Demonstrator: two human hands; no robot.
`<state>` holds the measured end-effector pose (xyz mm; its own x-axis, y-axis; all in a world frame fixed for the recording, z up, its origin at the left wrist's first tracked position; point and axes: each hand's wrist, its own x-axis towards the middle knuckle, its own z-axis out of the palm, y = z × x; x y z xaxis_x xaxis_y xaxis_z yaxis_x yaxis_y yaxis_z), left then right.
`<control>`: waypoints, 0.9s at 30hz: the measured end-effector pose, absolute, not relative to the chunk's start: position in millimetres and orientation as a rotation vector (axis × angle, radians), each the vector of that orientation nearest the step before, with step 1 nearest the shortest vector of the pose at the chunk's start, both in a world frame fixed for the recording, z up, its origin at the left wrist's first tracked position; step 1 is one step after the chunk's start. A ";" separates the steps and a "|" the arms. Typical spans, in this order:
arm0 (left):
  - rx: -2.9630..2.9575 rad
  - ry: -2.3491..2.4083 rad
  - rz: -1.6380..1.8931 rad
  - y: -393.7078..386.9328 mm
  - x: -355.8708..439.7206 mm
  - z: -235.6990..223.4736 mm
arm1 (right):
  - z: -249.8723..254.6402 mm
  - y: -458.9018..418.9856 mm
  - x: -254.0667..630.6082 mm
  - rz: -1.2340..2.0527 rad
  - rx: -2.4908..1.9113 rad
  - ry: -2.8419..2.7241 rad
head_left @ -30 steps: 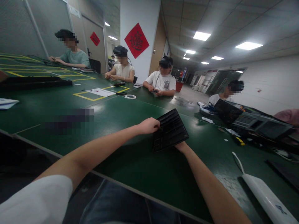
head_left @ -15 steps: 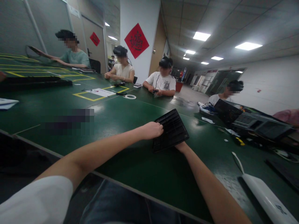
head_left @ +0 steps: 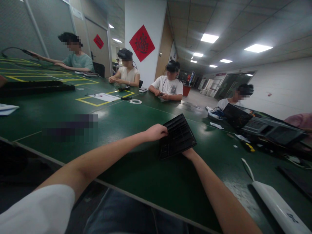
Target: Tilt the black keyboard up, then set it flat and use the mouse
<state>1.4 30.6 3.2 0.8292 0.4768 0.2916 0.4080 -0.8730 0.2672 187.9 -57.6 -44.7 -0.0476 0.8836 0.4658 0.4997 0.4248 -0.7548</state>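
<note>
A flat black tray with raised dividers (head_left: 179,136) is tilted above the green table (head_left: 146,172), its compartments facing me. My right hand (head_left: 189,153) grips it at the lower right edge, with most of the fingers hidden behind it. My left hand (head_left: 157,132) is at the tray's left side, fingers curled and pinched together over the compartments. Whatever lies between those fingertips is too small or too hidden to make out.
On the right lie a long white device with a cord (head_left: 278,204), a yellow-handled tool (head_left: 250,148) and an opened computer case (head_left: 270,128). A white tape roll (head_left: 136,101) and a paper sheet (head_left: 103,97) lie farther off. Several people sit around the table.
My left hand has shifted slightly left and down along the tray, its fingertips drawn a little back from the middle. The tray and my right hand have hardly moved.
</note>
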 end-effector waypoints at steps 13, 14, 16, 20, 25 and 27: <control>2.614 0.754 0.538 29.9 4.6 -0.7 | -54.2 -50.4 194.7 0.462 -1.252 -1.725; 2.610 0.738 0.546 30.5 4.5 -0.7 | -52.9 -51.2 193.9 0.468 -1.250 -1.721; 2.619 0.729 0.572 31.1 4.2 -0.9 | -49.5 -53.5 191.5 0.489 -1.238 -1.703; 2.652 0.661 0.626 30.6 3.3 -0.8 | -43.3 -57.1 186.7 0.522 -1.234 -1.661; 2.098 0.767 0.696 30.4 7.3 1.0 | -42.9 -55.3 187.6 0.493 -1.214 -1.719; 1.655 0.854 0.698 31.5 9.8 2.3 | -42.9 -55.0 187.9 0.483 -1.201 -1.754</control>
<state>9.8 31.5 2.3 0.5679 0.8229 0.0182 0.1815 -0.1467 0.9724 187.9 -55.0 -42.9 -0.0947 0.8784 0.4684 0.5149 0.4459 -0.7321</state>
